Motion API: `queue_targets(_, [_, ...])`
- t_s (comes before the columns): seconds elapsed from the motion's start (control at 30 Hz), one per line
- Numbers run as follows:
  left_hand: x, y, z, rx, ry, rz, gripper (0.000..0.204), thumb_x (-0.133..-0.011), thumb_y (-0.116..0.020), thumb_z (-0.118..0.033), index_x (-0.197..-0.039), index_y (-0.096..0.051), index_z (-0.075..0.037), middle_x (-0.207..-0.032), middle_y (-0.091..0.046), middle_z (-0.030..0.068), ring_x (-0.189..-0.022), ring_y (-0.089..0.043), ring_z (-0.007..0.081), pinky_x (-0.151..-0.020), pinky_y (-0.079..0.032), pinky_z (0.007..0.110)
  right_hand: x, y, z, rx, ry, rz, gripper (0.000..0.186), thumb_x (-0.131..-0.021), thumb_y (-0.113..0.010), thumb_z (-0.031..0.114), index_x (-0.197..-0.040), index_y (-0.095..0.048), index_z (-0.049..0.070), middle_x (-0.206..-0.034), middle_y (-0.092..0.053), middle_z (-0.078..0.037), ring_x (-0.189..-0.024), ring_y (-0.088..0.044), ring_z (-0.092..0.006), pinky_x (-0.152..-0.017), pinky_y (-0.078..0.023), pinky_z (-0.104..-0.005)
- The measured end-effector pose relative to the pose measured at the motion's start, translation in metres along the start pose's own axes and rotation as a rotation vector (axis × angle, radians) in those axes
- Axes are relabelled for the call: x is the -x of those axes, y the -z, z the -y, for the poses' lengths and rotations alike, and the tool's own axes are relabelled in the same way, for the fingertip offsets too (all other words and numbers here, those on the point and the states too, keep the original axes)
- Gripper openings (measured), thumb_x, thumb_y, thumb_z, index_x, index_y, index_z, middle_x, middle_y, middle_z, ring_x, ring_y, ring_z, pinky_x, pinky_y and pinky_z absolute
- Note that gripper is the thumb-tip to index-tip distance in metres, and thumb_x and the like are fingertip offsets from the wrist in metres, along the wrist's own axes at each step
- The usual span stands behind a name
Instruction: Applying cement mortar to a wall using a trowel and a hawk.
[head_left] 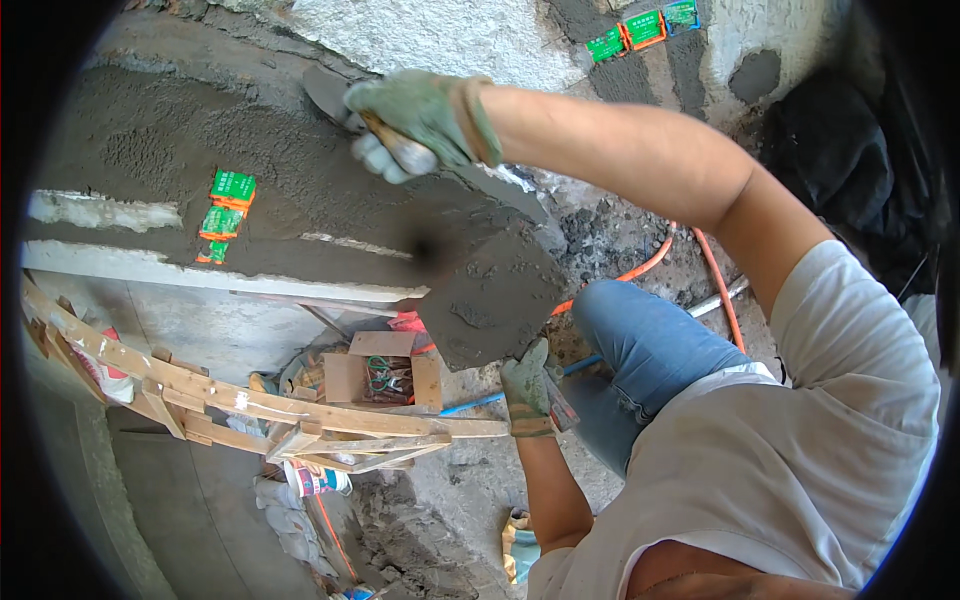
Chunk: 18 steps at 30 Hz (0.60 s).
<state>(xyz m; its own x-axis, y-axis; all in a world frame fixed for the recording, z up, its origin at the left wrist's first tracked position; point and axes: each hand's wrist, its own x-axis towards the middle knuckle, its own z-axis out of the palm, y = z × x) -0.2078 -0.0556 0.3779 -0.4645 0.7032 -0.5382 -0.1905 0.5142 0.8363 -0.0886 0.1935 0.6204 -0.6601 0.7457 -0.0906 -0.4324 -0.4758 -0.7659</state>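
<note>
Right gloved hand (420, 125) reaches to the far side; grip clamped round the handle of a trowel (325, 93). Blade lies over the far edge of a grey mortar coat (150, 130); actual contact cannot be told. Left gloved hand (527, 387), nearer the body, has its grip clamped on the near edge of a flat board (468, 362) loaded with wet mortar (500, 290); fingers underneath partly hidden. Board sits right of the coated surface, left of the bent knee (625, 320). Green-covered boxes (232, 187) set in mortar, left. Near left: timber frame (240, 400), open carton (345, 378) just beyond it. Orange hose (718, 285) right of the knee.
</note>
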Motion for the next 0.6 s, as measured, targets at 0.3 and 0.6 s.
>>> queue_targets(0.3, [-0.005, -0.02, -0.019, -0.013, -0.029, 0.029, 0.02, -0.082, -0.074, -0.021, -0.084, -0.061, -0.006, -0.063, -0.058, 0.0051, -0.046, -0.056, 0.0171, -0.042, -0.043, 0.03, -0.018, -0.033, 0.052, 0.259, 0.216, 0.105, 0.024, -0.098, -0.044, 0.022, -0.097, -0.053, 0.0, -0.09, -0.064, -0.014, -0.066, -0.064, -0.0165, -0.053, -0.059, -0.029])
queue_targets(0.6, [-0.007, -0.01, -0.008, 0.032, -0.058, 0.028, 0.013, -0.083, -0.072, -0.014, -0.089, -0.064, -0.007, -0.063, -0.056, 0.0022, -0.046, -0.052, 0.0144, -0.042, -0.041, 0.029, -0.002, 0.089, -0.015, -0.298, 0.026, 0.342, 0.031, -0.1, -0.046, 0.033, -0.087, -0.054, 0.005, -0.069, -0.06, -0.007, -0.047, -0.058, -0.0132, -0.037, -0.053, -0.0274])
